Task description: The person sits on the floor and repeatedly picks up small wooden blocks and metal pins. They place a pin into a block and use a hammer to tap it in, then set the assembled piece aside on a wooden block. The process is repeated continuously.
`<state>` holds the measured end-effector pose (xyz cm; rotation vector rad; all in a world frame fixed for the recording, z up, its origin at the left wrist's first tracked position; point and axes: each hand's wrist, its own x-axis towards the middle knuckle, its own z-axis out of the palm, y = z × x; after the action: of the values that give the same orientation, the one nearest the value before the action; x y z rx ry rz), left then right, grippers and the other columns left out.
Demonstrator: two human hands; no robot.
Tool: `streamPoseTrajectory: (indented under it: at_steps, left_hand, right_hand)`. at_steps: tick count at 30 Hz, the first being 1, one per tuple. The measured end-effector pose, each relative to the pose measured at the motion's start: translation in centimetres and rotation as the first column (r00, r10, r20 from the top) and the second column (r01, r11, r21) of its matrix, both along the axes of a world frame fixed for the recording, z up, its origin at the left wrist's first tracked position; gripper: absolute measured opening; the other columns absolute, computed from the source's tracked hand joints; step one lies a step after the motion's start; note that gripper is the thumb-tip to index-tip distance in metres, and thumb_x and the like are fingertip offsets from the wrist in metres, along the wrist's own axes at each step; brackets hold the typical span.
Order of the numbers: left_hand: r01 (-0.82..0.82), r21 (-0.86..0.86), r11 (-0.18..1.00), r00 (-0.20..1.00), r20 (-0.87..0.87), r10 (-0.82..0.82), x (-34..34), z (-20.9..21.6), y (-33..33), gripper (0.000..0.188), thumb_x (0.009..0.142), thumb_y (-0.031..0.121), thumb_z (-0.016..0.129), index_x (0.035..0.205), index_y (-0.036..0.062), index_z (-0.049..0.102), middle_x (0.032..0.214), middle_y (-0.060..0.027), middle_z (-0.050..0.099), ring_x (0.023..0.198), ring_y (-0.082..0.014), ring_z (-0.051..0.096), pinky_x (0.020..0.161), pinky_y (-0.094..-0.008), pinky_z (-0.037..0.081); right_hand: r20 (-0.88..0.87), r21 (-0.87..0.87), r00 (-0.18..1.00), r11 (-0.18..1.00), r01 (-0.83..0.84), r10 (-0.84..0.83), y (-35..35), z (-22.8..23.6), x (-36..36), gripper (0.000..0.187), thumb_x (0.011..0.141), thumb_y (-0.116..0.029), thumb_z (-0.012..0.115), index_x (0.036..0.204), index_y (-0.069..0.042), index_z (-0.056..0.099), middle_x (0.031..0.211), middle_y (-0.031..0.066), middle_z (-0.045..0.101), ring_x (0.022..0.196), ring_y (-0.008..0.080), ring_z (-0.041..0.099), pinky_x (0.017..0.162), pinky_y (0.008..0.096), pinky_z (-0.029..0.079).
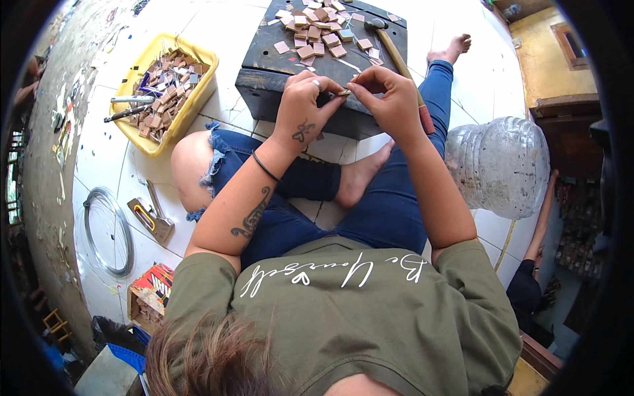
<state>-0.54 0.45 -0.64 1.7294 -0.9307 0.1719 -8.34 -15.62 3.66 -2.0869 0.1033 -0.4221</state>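
Two bare hands met above the near edge of a black, box-shaped surface [264, 92], the left hand [305, 102] and the right hand [383, 99] both pinching at one small, thin, pale piece [345, 92]; the fingertips covered most of it, so its full shape and material could not be told. Beyond them lay one loose heap of small, brown and pinkish square tiles [317, 30], dozens at least, overlapping too much for an exact count, with the far side of the surface cut off by the upper edge. One hammer with a dark metal head and a red-ended wooden handle [394, 53] rested at the right, its handle partly behind the right hand. To the left stood one yellow plastic basin [210, 72] of many similar tiles, two slim, pen-like tools lying across its near end and one purple object half buried, its kind unclear. Nearer on the white floor lay one coil of silvery wire [128, 231], one metal staple gun [150, 222] and one red cardboard box [157, 282], partly hidden by the sleeve.
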Motion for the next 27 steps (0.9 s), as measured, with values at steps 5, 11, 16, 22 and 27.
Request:
streamPoseTrajectory:
  at_steps: [5, 11, 16, 22, 27]
  left_hand:
    - [0.005, 0.002, 1.000, 1.000, 0.000, -0.005, 0.0, 0.0, 0.0, 0.010, 0.075, 0.013, 0.078, 0.080, 0.0067, 0.072, 0.071, -0.0073, 0.065, 0.075, -0.0250, 0.061, 0.078, -0.0371, 0.046]
    - [-0.004, 0.028, 1.000, 1.000, 0.019, 0.004, 0.1, 0.0, 0.0, 0.010, 0.075, 0.014, 0.077, 0.081, 0.0069, 0.071, 0.073, -0.0074, 0.066, 0.077, -0.0251, 0.061, 0.079, -0.0372, 0.046]
    - [0.021, -0.037, 0.999, 0.999, -0.034, -0.022, -0.3, 0.5, -0.5, 0.013, 0.076, 0.014, 0.076, 0.083, 0.0048, 0.071, 0.079, -0.0084, 0.067, 0.079, -0.0264, 0.062, 0.078, -0.0382, 0.047]
    - [0.046, -0.038, 0.998, 0.991, -0.126, -0.051, -0.5, 0.9, -0.8, 0.011, 0.082, 0.011, 0.073, 0.082, 0.0005, 0.069, 0.079, -0.0107, 0.064, 0.070, -0.0266, 0.061, 0.065, -0.0350, 0.049]
    - [0.048, -0.034, 0.998, 0.995, -0.081, -0.050, -0.4, 0.8, -0.8, 0.010, 0.083, 0.008, 0.072, 0.081, -0.0002, 0.068, 0.078, -0.0104, 0.063, 0.068, -0.0253, 0.061, 0.060, -0.0340, 0.048]
  right_hand:
    - [0.009, -0.027, 1.000, 1.000, 0.008, -0.007, 0.2, -0.1, 0.0, 0.012, 0.084, -0.009, 0.073, 0.090, 0.001, 0.071, 0.081, 0.0100, 0.072, 0.074, 0.0141, 0.069, 0.070, 0.0266, 0.055]
    - [0.091, -0.177, 0.995, 0.984, -0.017, 0.033, 0.4, 0.0, 0.0, 0.011, 0.082, -0.009, 0.072, 0.088, 0.000, 0.070, 0.080, 0.0129, 0.070, 0.071, 0.0212, 0.068, 0.066, 0.0302, 0.054]
    - [0.045, -0.188, 0.998, 0.982, -0.023, 0.032, 0.6, 0.6, 0.3, 0.013, 0.081, -0.013, 0.074, 0.086, -0.001, 0.070, 0.080, 0.0134, 0.069, 0.072, 0.0241, 0.068, 0.067, 0.0329, 0.053]
    - [0.187, -0.621, 0.973, 0.751, 0.224, -0.135, -2.6, 0.3, -0.8, 0.032, 0.086, -0.023, 0.070, 0.109, -0.001, 0.065, 0.104, 0.0181, 0.064, 0.094, 0.0287, 0.065, 0.081, 0.0379, 0.052]
    - [-0.014, -0.795, 0.880, 0.539, 0.279, -0.476, -6.5, -2.3, -3.1, 0.040, 0.092, -0.019, 0.061, 0.128, -0.002, 0.054, 0.111, 0.0208, 0.060, 0.099, 0.0335, 0.062, 0.086, 0.0409, 0.051]
